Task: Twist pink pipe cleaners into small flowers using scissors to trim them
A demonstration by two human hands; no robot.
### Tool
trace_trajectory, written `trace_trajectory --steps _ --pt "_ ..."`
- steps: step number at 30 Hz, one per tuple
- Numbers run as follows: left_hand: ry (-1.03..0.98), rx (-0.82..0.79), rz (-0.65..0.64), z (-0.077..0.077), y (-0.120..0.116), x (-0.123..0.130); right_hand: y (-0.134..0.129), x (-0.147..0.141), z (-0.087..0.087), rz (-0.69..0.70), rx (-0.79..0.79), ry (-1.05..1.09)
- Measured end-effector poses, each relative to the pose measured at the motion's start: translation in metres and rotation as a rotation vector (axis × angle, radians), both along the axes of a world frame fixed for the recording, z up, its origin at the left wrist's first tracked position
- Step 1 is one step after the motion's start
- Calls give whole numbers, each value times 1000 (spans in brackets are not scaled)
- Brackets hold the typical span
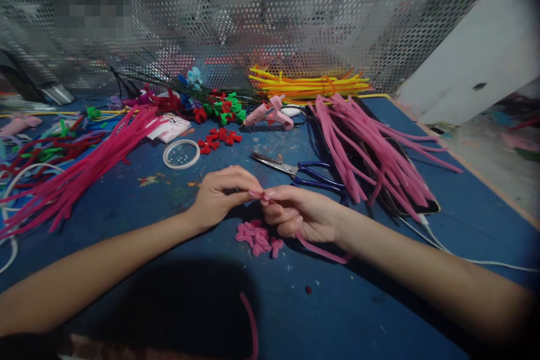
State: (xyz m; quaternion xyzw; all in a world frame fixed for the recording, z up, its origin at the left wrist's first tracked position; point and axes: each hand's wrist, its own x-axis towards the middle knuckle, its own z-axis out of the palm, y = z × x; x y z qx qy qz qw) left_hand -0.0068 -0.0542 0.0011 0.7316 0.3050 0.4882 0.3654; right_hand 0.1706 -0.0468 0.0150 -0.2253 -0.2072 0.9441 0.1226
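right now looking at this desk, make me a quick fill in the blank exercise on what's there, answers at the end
1. The left hand and the right hand pinch a pipe cleaner coloured ____.
2. The handles of the scissors are ____.
3. In the picture, the glue gun lies on the ____-hand side of the white ring.
4. The metal panel behind the glue gun is pierced with many ____.

Missing words: pink; blue; right; holes.

Blue surface [358, 304]; pink strip [321, 251] near centre, magenta bundle [99, 161] at left, yellow-and-orange bundle [312, 88] upper centre, silver dotted mesh [295, 17] along top.
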Motion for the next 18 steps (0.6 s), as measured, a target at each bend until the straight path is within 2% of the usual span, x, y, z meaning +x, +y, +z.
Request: trace_trajectory --steps 2,4,7,9,11,14,16,18 --pt "5 8 -9 1 0 0 -1 -1 1 -19 63 -61" --pt "49 -18 7 3 -2 0 -1 -1 3 -58 200 -160" --pt "148 -101 68 8 -4 3 0 0 7 -118 548 -382" --pt "195 -194 116 11 -4 5 0 2 9 -169 932 -558" --pt "211 -332 143 13 -3 8 0 4 8 -218 1439 -721" --pt "149 -565 108 14 0 10 1 6 2 -249 2182 -887" --pt "80 -684 74 13 2 11 3 7 -1 -208 2496 -941" --pt "16 -733 74 10 4 9 6 10 3 -168 2624 -970"
